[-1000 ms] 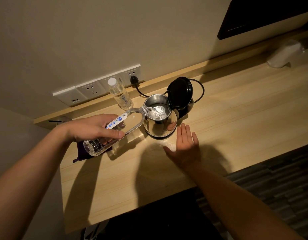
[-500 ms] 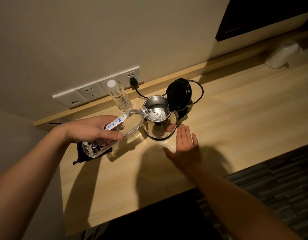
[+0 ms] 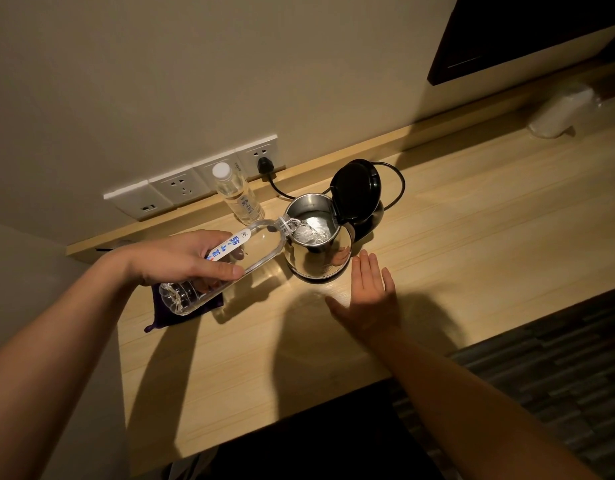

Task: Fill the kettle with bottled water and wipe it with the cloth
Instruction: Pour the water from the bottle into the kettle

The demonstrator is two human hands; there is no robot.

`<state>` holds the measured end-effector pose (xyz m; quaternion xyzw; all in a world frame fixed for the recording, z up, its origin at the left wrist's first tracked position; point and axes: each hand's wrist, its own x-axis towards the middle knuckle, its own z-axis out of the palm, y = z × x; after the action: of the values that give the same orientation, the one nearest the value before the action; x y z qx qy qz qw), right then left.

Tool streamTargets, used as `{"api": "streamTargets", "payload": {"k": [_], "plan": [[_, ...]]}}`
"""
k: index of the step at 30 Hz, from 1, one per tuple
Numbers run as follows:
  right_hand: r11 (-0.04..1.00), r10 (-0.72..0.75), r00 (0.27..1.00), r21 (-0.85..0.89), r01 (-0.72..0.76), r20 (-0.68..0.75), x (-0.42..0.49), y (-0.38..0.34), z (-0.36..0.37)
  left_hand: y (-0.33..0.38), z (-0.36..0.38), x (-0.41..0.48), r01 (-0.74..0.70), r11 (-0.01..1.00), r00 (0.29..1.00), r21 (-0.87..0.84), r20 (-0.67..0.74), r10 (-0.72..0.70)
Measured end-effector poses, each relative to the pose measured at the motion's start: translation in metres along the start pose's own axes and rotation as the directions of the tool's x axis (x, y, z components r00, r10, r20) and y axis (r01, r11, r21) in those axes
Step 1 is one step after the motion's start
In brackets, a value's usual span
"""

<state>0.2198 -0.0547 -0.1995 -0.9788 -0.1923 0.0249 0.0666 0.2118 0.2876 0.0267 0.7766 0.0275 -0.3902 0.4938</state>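
A steel kettle (image 3: 316, 254) stands on its base on the wooden counter (image 3: 472, 237), its black lid (image 3: 356, 187) swung up and open. My left hand (image 3: 181, 259) grips a clear water bottle (image 3: 261, 245), tipped nearly flat with its mouth over the kettle's rim; water streams into the kettle. My right hand (image 3: 368, 294) lies flat on the counter just in front and right of the kettle, fingers apart, touching nothing else. A dark purple cloth (image 3: 167, 313) lies on the counter under the bottle's bottom end, partly hidden by it.
A second capped bottle (image 3: 238, 195) stands upright behind the kettle by a row of wall sockets (image 3: 181, 190). The kettle's black cord (image 3: 396, 183) runs to a plug (image 3: 264, 166). A white roll-like object (image 3: 562, 110) sits far right. The counter's front edge drops to dark floor.
The bottle stays tipped over the kettle and keeps emptying, with water still flowing. Both hands hold roughly the same places.
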Motion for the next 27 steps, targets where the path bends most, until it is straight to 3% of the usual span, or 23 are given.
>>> {"api": "streamTargets", "payload": {"k": [11,27], "plan": [[1.0,0.009,1.0,0.0,-0.009,-0.011,0.0,-0.001,0.001,0.003,-0.005,-0.001,0.062,0.998,0.998,-0.014,0.016,-0.062],[1.0,-0.006,1.0,0.008,0.006,-0.03,-0.001,0.0,0.002,0.026,-0.001,-0.009,0.095,0.991,0.995,0.091,-0.032,-0.092]]}}
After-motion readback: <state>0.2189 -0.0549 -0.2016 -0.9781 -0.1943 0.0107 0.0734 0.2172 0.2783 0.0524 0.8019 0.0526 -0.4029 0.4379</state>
